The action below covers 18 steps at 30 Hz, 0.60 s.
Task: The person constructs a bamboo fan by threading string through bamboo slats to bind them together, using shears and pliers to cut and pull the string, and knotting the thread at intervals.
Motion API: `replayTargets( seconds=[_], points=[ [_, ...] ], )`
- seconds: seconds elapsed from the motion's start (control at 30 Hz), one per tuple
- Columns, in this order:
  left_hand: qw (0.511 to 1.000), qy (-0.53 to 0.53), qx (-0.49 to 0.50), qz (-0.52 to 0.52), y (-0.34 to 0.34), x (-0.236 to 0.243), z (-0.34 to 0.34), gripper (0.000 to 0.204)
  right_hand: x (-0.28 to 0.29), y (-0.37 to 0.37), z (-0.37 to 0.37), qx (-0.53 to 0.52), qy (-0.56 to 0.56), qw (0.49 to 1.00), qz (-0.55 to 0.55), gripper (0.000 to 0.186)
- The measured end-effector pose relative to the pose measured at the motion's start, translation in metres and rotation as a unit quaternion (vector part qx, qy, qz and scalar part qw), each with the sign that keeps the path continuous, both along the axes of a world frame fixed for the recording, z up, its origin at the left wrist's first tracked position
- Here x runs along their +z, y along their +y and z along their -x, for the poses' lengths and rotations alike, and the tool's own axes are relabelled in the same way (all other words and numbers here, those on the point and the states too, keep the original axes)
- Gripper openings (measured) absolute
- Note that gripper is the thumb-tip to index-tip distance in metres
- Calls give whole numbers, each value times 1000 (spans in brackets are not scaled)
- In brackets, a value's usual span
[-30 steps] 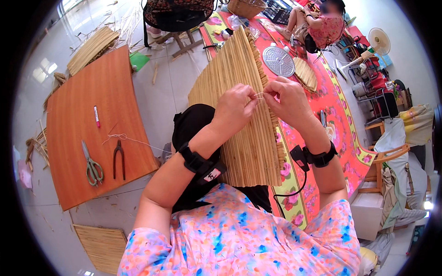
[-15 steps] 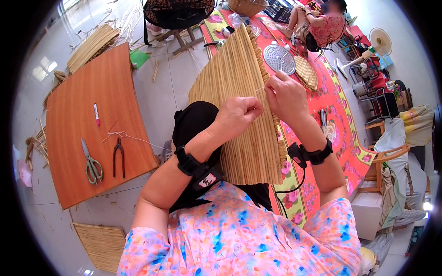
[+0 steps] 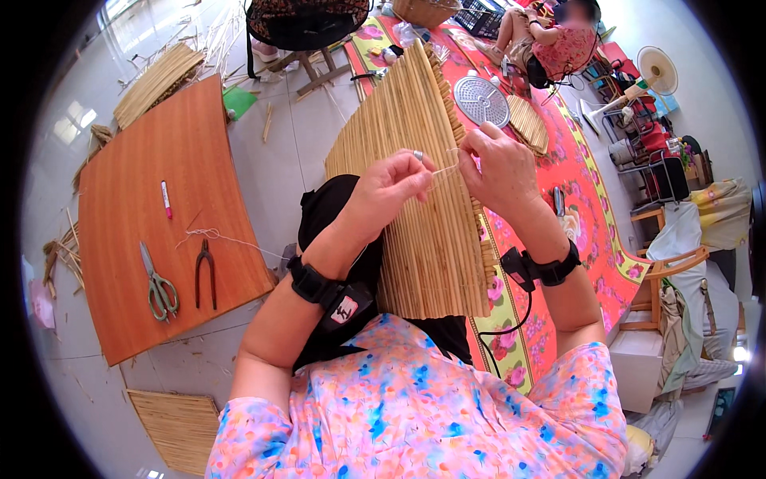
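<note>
A large mat of bundled straw stems (image 3: 415,263) lies across my lap, with a ridged fringe along its right edge. My left hand (image 3: 391,191), with a silver band on a finger, pinches a thin pale thread (image 3: 443,172) over the mat. The thread stretches across to my right hand (image 3: 495,172), whose bent fingers grip it at the mat's right edge. On an orange board (image 3: 128,207) to the left are scissors (image 3: 158,283), dark pincers (image 3: 206,271), a pink-and-white marker (image 3: 166,199) and loose string (image 3: 207,234).
A red floral cloth (image 3: 574,295) spreads at the right, with a perforated disc (image 3: 479,100) and smaller mat (image 3: 527,128). Beyond are a seated person (image 3: 550,48), fan (image 3: 654,72) and wooden chair (image 3: 674,263). A dark chair (image 3: 307,24) and straw piles (image 3: 152,84) are behind.
My hands have separated with thread between them. My left hand moved left and down, then rose slightly with its wrist turned. My right hand rose a little.
</note>
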State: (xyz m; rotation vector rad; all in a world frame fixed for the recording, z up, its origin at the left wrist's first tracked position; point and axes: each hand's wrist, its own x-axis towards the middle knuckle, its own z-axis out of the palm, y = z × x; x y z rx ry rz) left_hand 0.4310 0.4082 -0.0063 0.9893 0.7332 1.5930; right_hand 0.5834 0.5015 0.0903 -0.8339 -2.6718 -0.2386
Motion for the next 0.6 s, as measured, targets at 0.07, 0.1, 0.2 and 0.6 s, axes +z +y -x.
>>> replayTargets(
  seconds=[0.07, 0.1, 0.2, 0.6],
  points=[
    [990, -139, -8, -16, 1, 5, -7, 15, 0, 0, 2, -4, -9, 1000, 0, 15],
    [979, -201, -28, -13, 1, 8, -9, 16, -1, 0, 3, -10, -17, 1000, -2, 15],
    [973, -231, -20, 19, 5, 4, -12, 18, -4, 2, 7, -27, -38, 999, -14, 15],
    [987, -150, -2, 64, -5, 1, -11, 17, -11, 12, 5, -65, -26, 998, -9, 13]
  ],
)
